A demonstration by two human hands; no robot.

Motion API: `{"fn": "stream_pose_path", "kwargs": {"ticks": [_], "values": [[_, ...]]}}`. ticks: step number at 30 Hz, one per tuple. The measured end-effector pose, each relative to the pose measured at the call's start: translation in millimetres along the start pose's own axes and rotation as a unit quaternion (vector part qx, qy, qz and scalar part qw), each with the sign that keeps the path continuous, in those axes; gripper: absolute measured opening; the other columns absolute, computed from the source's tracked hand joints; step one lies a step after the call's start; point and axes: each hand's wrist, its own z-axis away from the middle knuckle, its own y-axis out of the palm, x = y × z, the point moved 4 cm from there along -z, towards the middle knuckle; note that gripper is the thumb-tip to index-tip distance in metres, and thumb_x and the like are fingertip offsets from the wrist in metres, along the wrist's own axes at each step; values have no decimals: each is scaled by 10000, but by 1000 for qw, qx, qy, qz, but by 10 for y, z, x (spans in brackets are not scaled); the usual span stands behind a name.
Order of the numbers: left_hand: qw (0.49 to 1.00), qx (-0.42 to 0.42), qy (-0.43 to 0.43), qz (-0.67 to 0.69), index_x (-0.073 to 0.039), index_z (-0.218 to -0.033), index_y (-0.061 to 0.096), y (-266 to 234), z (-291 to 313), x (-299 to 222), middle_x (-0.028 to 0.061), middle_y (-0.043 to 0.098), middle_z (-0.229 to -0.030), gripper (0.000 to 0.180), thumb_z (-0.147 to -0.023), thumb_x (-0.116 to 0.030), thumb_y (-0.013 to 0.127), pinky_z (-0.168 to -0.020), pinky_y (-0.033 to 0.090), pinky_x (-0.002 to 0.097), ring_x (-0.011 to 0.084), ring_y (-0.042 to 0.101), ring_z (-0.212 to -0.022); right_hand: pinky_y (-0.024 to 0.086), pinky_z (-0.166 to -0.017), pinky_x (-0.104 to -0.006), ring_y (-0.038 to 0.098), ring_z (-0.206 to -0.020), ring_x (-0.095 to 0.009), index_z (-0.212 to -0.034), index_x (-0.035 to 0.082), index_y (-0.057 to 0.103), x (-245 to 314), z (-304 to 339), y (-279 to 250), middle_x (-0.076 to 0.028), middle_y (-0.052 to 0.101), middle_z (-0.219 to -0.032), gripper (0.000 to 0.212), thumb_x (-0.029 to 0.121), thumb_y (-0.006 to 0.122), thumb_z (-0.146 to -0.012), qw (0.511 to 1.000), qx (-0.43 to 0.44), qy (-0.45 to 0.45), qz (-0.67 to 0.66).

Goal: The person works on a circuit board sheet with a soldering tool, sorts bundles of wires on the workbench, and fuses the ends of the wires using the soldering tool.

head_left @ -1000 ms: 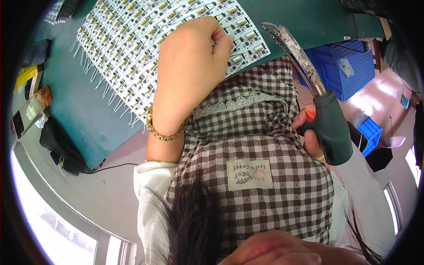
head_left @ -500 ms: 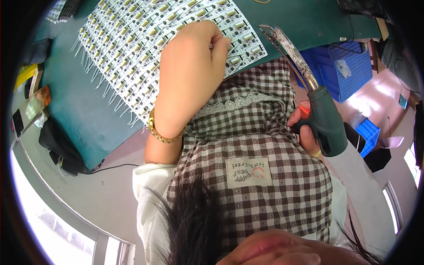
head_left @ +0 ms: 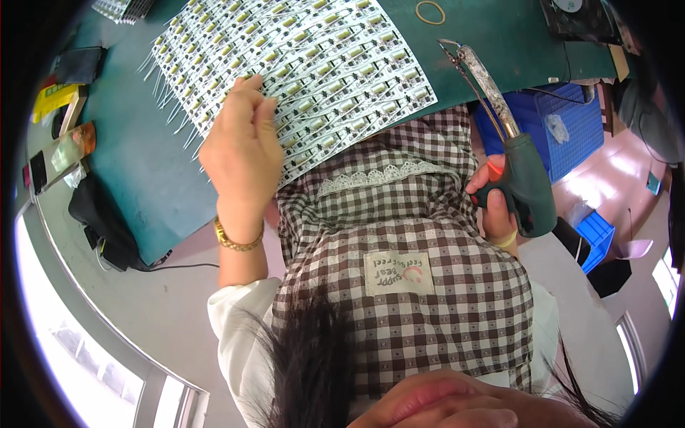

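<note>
A large panel of small white circuit boards point(head_left: 342, 84) lies on the green table; each board bears a yellowish part, and thin wires stick out past the left edge. My left hand point(head_left: 242, 135), with a gold bracelet at the wrist, is over the panel's near left part. Its fingers are curled in near the thumb; whatever may be between them is hidden. On the right, my right hand point(head_left: 494, 203) grips a dark green gun-shaped soldering iron point(head_left: 529, 189). The iron's metal barrel points up and left, its tip just beyond the panel's right edge.
A rubber band point(head_left: 430, 12) lies on the green table top point(head_left: 143, 207). To the right, below the table, are a blue crate point(head_left: 571, 135) and a smaller blue basket point(head_left: 598, 239). A black bag-like item point(head_left: 103, 221) with a cable rests at the table's left edge.
My left hand has moved left across the panel, from its right part to its near left part. The view has turned slightly. My right hand still holds the soldering iron in much the same place.
</note>
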Motion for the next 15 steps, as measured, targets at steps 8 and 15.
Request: {"fn": "stream_pose_path", "kwargs": {"ticks": [8,15], "values": [[998,-6,37,-49,-62,-859,577,-37,301,-55,63,722,-1071,107,-852,-88,680,-512,469,285,186,616,-562,500,-675,-316,560,-741,-185,-1257,-52,455,-46,-2,54,-124,570,-863,460,241,574,-923,999,-9,-23,-24],[988,26,-74,132,-31,-878,625,-320,278,32,100,733,-928,71,-873,-63,688,-597,509,253,138,664,-647,498,-687,-303,555,-770,-176,-1283,-43,460,-74,-45,-67,-105,557,-894,443,224,554,-942,999,-36,-28,-5]]}}
